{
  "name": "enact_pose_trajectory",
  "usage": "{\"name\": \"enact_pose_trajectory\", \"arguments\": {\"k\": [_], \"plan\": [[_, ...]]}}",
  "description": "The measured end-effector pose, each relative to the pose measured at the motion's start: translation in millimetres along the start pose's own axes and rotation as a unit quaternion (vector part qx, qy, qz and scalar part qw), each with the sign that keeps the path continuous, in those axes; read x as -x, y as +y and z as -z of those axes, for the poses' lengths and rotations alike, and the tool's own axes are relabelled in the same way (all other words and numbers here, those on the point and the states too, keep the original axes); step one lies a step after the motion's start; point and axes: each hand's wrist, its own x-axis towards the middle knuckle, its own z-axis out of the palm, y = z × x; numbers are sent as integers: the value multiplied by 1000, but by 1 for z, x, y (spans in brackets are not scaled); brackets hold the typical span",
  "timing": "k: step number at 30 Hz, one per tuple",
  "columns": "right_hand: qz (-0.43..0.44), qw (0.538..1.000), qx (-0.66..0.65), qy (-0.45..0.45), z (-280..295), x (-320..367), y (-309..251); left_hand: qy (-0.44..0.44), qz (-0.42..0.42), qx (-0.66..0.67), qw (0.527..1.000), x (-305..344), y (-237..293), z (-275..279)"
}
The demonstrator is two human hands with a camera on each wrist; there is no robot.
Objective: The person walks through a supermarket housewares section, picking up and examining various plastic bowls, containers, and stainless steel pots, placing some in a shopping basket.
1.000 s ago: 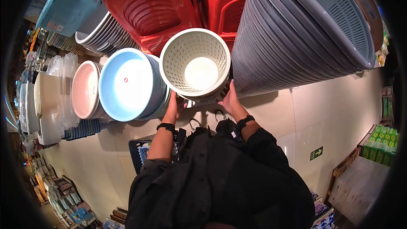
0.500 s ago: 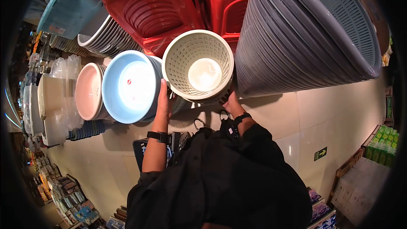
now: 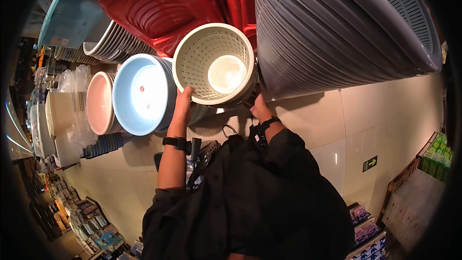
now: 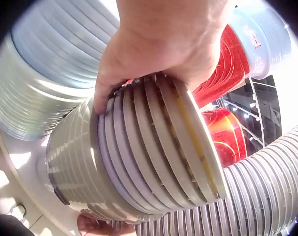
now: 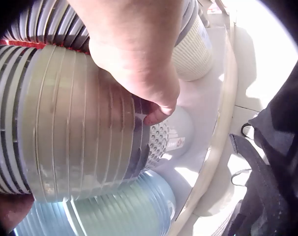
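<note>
A stack of cream woven-pattern baskets (image 3: 192, 62) stands between the blue basins and the grey basket stack, tilted in the left wrist view. My left hand (image 3: 183, 107) grips its upper rims at the near left, thumb over the top rim; in the left wrist view the left hand (image 4: 159, 49) has its fingers curled round several stacked rims (image 4: 154, 142). My right hand (image 3: 260, 106) is lower on the near right side. In the right wrist view the right hand (image 5: 139, 64) has its fingertips round a dark band (image 5: 140, 132) low on the stack; some fingers are hidden.
Blue basins (image 3: 139, 94) and pink basins (image 3: 100, 103) stand at the left. Red stools (image 3: 154, 9) are behind the baskets. A tall grey basket stack (image 3: 327, 38) leans at the right. A dark shopping basket (image 3: 207, 151) is beside the person's left forearm.
The left hand has moved up from the stack's side and taken hold of its top rim. The right hand stays low on the right side. The basket opening has shifted left and up in view.
</note>
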Motion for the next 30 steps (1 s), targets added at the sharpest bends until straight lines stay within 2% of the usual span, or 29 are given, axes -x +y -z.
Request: {"name": "enact_pose_trajectory", "arguments": {"k": [10,14,16,17,18,20,22,24,26,27,28,30], "plan": [[-10,999,33,-35,13,0,-2,5,15,14,1000,13,4,-13],[5,999,37,-25,25,-5,-10,-23,5,-19,1000,3,-6,-13],[-4,994,109,0,28,-4,-18,-28,15,0,1000,8,1,-17],[21,989,141,46,40,-26,-10,-29,-1,-9,1000,6,-4,-15],[23,989,142,45,39,-10,-13,-30,-16,-19,999,4,-7,-13],[169,951,259,11,28,56,-28,-28,-46,-24,998,5,-1,-9],[177,936,304,-20,25,88,-39,-32,-106,-34,993,1,5,-11],[355,867,343,-75,11,114,-37,-14,-135,-33,990,-11,12,-14],[376,870,304,-94,-13,123,-43,38,-119,-16,992,-20,13,-17],[400,860,303,-90,-22,118,-47,97,-71,18,993,-22,12,-24],[423,850,302,-85,-36,119,-53,96,-72,20,993,-26,7,-22],[432,854,264,-119,-52,118,-62,4,-76,-35,996,-32,1,-19]]}}
